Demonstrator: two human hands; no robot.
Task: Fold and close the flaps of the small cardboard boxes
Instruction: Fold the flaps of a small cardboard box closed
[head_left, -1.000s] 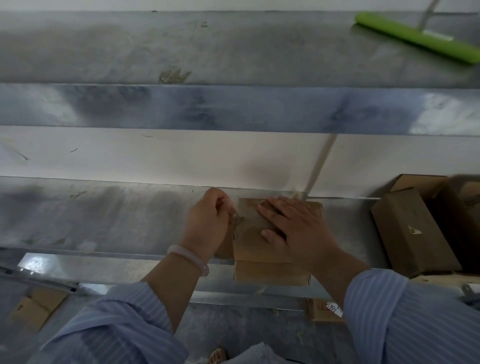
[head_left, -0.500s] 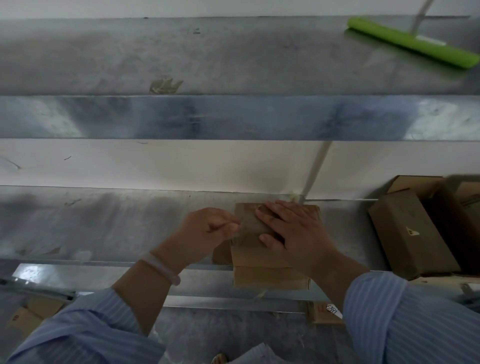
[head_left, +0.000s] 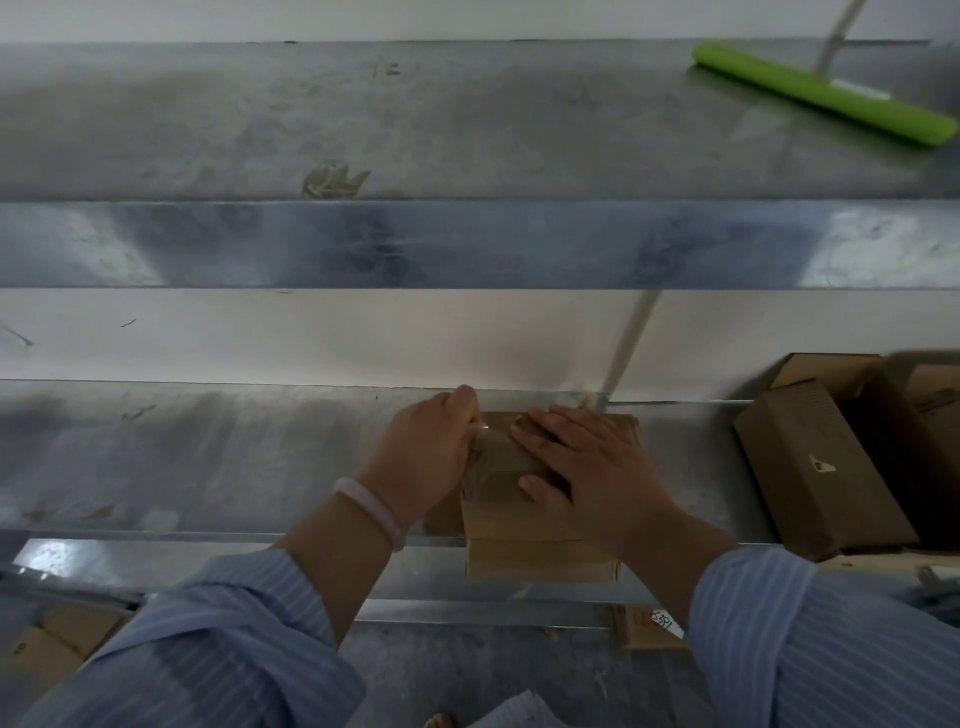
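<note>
— Nearest item?
— Small cardboard box, at the table's front edge, between my hands. Advice: press the top flap flat while tucking the side.
— Fingers?
— Right hand: fingers straight, flat on the box top. Left hand: curled at the box's left end; grasp hidden, I cannot tell. Farther right: more boxes.

I read single head cam: wide-angle, above and behind hands, facing forward and down. Close range: left hand, right hand on small cardboard box sit low-centre. Sleeves at bottom edge, metal shelf beyond hands.
</note>
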